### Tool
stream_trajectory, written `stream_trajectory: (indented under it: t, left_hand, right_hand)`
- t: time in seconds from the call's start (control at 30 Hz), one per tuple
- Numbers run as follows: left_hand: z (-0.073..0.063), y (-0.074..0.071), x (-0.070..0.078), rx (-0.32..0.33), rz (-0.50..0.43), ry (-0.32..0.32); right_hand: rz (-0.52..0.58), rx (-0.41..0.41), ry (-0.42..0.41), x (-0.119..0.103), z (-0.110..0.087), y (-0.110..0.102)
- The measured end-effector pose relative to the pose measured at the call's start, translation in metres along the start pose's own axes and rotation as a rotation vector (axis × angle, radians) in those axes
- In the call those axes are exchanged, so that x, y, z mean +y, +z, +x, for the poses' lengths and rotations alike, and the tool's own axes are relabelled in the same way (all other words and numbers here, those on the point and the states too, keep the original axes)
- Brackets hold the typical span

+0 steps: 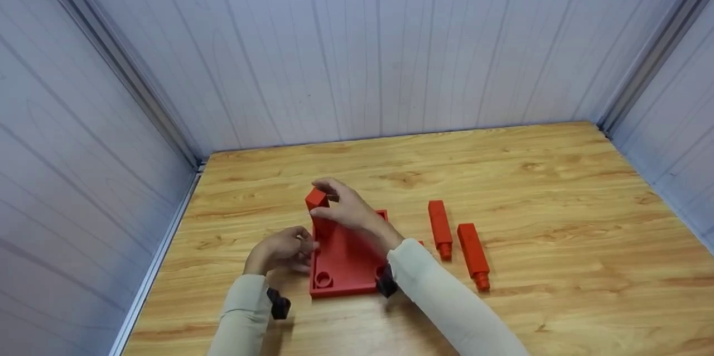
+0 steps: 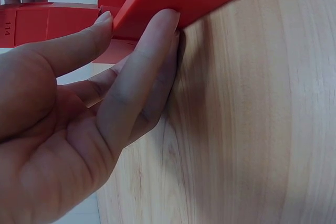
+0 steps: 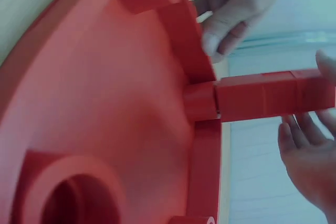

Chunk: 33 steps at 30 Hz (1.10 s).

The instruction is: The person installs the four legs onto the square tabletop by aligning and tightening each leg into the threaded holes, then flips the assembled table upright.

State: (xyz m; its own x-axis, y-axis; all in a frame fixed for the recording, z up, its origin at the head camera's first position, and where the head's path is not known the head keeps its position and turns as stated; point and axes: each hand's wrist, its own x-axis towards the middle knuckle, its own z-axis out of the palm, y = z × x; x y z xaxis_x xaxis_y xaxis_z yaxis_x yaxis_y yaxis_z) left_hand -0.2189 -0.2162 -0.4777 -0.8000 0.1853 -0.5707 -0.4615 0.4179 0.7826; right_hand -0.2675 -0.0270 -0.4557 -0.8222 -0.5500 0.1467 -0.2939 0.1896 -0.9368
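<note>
A shallow red panel (image 1: 351, 267), with a raised rim and round corner sockets, lies on the wooden table. At its far left corner stands a square red leg (image 1: 316, 197), upright, its lower end meeting the corner socket (image 3: 201, 101) in the right wrist view. My right hand (image 1: 351, 208) holds this leg near the top, thumb on one side and fingers on the other. My left hand (image 1: 287, 247) pinches the panel's left rim just below that corner. In the left wrist view its thumb (image 2: 79, 48) touches the rim's top and the fingers (image 2: 139, 72) lie against the outer wall.
Two more red legs (image 1: 440, 229) (image 1: 474, 255) with stepped round ends lie to the right of the panel. A bit of another red piece (image 1: 421, 243) shows beside my right sleeve. Pale panelled walls (image 1: 357, 43) bound the table (image 1: 535, 205) at the back and sides.
</note>
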Motion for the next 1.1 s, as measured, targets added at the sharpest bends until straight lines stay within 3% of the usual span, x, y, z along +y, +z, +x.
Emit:
stream_trajectory:
  t: [0.1, 0.2, 0.53, 1.1]
  left_hand:
    - [0.0, 0.0, -0.001, -0.003, -0.001, 0.001]
    - [0.001, 0.0, -0.001, -0.001, -0.001, -0.003]
    - [0.0, 0.001, -0.001, 0.003, 0.002, -0.002]
    - [-0.001, 0.001, -0.001, -0.009, -0.01, 0.013]
  right_hand:
    - [0.063, -0.064, -0.005, 0.001, 0.0, -0.004]
    - [0.091, -0.077, -0.007, 0.002, 0.001, -0.004]
    - [0.03, 0.053, 0.013, 0.0, 0.001, 0.001]
    - [-0.107, 0.109, -0.002, 0.002, 0.0, 0.008]
